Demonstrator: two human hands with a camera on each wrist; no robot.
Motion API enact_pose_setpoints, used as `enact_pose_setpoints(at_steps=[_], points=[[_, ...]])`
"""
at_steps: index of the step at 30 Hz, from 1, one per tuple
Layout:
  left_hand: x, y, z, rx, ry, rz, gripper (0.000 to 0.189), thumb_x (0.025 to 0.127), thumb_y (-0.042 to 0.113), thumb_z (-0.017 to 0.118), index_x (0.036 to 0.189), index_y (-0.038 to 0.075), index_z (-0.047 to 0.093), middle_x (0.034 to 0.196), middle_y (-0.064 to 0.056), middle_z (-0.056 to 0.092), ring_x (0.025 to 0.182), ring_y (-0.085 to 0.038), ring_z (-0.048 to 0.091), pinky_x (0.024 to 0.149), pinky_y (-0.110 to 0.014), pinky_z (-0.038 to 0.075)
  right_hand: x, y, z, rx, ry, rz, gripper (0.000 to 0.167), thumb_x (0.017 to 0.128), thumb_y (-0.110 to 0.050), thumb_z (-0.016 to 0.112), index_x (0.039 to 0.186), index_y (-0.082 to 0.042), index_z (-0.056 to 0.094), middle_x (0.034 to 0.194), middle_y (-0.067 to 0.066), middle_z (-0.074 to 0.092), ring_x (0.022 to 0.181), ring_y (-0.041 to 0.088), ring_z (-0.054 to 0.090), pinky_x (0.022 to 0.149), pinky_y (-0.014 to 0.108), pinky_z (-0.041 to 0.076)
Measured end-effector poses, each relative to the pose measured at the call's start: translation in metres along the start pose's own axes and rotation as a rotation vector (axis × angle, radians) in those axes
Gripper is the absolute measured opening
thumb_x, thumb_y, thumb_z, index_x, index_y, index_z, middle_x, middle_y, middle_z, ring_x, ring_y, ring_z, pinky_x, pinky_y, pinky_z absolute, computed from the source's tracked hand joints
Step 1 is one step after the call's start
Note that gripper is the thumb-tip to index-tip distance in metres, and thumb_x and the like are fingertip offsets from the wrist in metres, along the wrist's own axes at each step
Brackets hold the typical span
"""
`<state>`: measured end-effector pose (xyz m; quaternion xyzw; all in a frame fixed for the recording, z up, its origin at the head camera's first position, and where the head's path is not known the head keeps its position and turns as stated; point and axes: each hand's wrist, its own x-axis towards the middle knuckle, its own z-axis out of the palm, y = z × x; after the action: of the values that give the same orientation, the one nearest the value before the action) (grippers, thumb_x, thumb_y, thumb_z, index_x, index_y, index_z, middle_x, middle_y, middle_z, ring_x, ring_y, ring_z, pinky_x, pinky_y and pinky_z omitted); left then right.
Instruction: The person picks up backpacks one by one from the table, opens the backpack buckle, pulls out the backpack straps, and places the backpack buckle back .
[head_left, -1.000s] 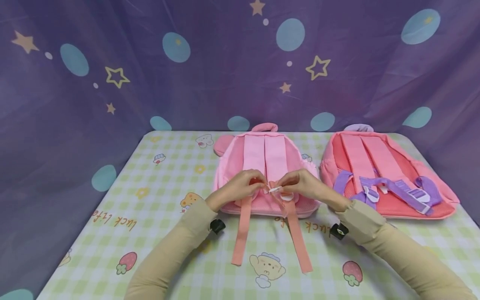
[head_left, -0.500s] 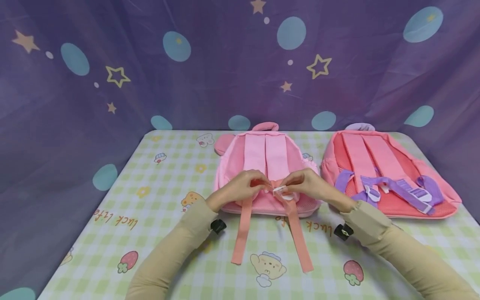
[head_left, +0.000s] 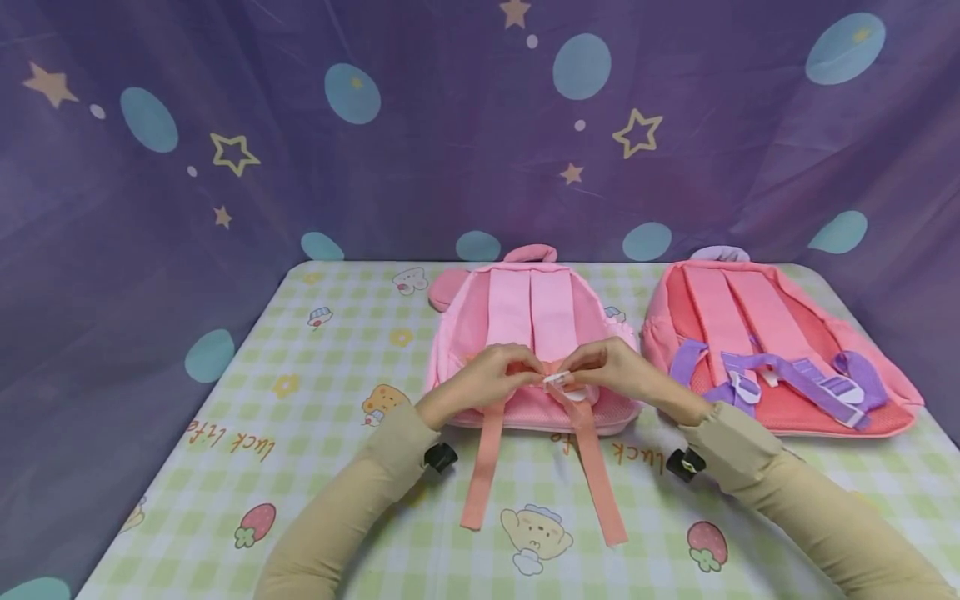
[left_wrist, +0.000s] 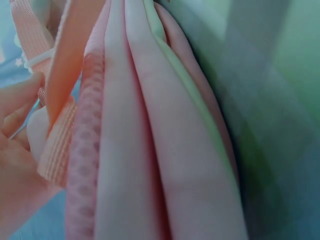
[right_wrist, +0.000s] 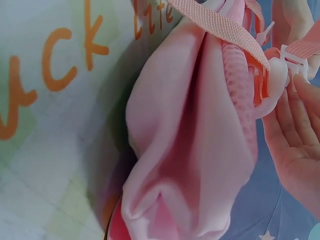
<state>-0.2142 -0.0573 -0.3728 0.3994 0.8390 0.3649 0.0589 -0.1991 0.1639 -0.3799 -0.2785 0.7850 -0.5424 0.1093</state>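
Note:
A light pink backpack (head_left: 513, 310) lies with its strap side up. My right hand (head_left: 617, 369) pinches a white plastic buckle (head_left: 557, 379) above its lower part; the right wrist view shows thumb and fingers on this buckle (right_wrist: 296, 62). Against the buckle's other side, my left hand (head_left: 491, 375) pinches salmon webbing (right_wrist: 306, 46) that runs at the buckle frame. Its exact threading is partly hidden by fingers. Two loose webbing tails hang toward the front, a left tail (head_left: 483, 471) and a right tail (head_left: 600, 483). Another white buckle (left_wrist: 37, 132) shows beside the left hand.
To the right lies a coral backpack (head_left: 772, 333) with purple straps (head_left: 806, 385) and white buckles. Both bags rest on a checked tablecloth (head_left: 315, 475). A purple patterned curtain (head_left: 450, 125) stands behind the table.
Both hands and the white buckle have shifted slightly right since a second ago. My left fingers now sit closer to the buckle. The coral backpack stays where it was.

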Motion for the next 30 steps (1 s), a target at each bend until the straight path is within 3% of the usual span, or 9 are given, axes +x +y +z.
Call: enact_pose_setpoints(at_steps=[12,23,30], points=[[-0.003,-0.005,-0.002,-0.015,0.041,0.019,0.006,0.084,0.011,0.060,0.087,0.008,0.064,0.083,0.000,0.061,0.080,-0.010,0.053,0.076,-0.021,0.044,0.000,0.001,0.002,0.014,-0.017,0.011,0.016,0.080,-0.001,0.062,0.093,0.008,0.064,0.086,0.016,0.066,0.077,0.012,0.063,0.066,0.027,0.051],[-0.003,-0.010,-0.005,0.069,0.151,0.051,0.007,0.082,0.011,0.062,0.085,0.005,0.065,0.080,-0.002,0.061,0.078,-0.014,0.050,0.072,-0.026,0.043,-0.001,-0.002,0.002,0.011,-0.013,0.011,0.015,0.080,0.000,0.062,0.092,0.009,0.064,0.085,0.018,0.065,0.075,0.009,0.062,0.065,0.026,0.051],[-0.004,-0.017,-0.006,0.065,0.219,0.027,0.004,0.082,0.007,0.061,0.083,0.007,0.065,0.078,0.000,0.057,0.080,-0.013,0.049,0.074,-0.025,0.043,-0.004,-0.004,0.003,0.056,-0.027,0.027,0.016,0.080,-0.001,0.062,0.092,0.009,0.064,0.087,0.018,0.065,0.079,0.011,0.063,0.067,0.026,0.051]])
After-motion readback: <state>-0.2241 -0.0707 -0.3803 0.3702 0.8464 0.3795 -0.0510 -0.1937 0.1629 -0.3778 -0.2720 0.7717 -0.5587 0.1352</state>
